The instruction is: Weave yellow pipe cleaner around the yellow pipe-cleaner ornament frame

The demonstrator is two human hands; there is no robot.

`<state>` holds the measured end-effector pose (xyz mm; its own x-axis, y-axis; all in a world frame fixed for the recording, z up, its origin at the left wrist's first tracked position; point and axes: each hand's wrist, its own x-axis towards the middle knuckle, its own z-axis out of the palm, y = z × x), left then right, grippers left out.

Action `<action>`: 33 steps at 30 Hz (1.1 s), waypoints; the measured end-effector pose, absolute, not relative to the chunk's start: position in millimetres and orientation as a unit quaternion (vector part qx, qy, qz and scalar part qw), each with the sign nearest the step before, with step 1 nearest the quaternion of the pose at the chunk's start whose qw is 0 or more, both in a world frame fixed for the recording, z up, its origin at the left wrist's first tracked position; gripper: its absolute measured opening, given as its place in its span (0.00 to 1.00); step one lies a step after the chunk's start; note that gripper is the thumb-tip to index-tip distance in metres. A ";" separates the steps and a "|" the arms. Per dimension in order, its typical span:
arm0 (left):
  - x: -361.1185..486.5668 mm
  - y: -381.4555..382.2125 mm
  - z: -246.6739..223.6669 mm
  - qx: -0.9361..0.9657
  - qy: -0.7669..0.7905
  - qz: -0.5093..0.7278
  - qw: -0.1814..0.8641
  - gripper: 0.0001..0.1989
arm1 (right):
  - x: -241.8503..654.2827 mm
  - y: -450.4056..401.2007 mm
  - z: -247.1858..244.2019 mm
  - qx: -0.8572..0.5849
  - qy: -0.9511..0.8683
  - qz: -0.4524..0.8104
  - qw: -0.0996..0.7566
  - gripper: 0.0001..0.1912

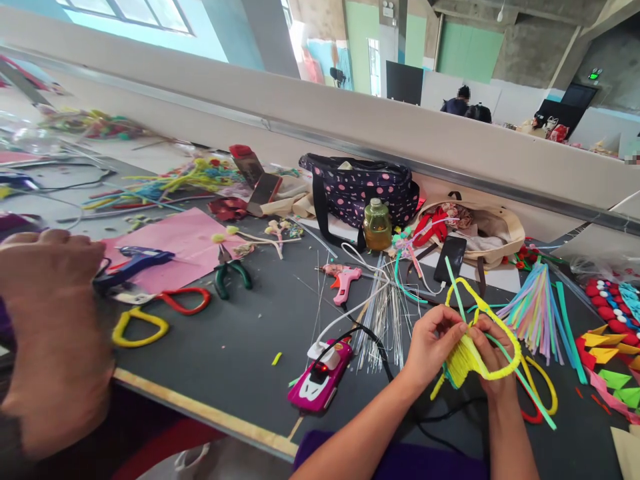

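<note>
Low on the right, my left hand (440, 340) and my right hand (493, 340) are close together above the dark table. Both have their fingers pinched on a yellow pipe-cleaner piece (463, 360), which has a packed flat section and a large open loop on the right. A pale green pipe cleaner (535, 397) runs through the work and sticks out above and below the fingers. Exact fingertip contact is partly hidden. Behind my right hand, scissors (550, 393) with yellow and red handles lie on the table.
A purple car-shaped power strip (320, 377), wires (390, 320), a pink glue gun (345, 280) and pastel pipe cleaners (535, 310) lie nearby. Leftward are pliers (231, 273), scissors (140, 328), a blue glue gun (137, 263) and another person's blurred arm (60, 347). A jar (377, 225) stands behind.
</note>
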<state>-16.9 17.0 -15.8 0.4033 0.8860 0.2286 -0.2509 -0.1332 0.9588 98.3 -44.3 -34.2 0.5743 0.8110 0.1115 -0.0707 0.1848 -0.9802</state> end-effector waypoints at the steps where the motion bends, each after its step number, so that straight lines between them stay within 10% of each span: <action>1: -17.4 17.1 -16.0 0.593 0.273 0.476 0.589 0.09 | 98.6 -43.8 -34.6 -0.557 -0.337 0.313 0.692 0.10; 17: -19.9 17.5 -13.9 0.631 0.270 0.464 0.559 0.10 | 100.7 -38.7 -44.4 -0.549 -0.423 0.232 0.682 0.11; 33: -21.5 18.8 -4.9 0.469 0.185 0.370 0.780 0.12 | 111.9 -40.2 -33.7 -0.533 -0.580 0.034 0.615 0.08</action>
<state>-21.5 18.8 -4.9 0.6575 0.7512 0.0586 -0.4040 0.2858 0.8689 111.9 -40.2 -33.7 0.3243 0.6605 0.6771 0.5757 0.4302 -0.6954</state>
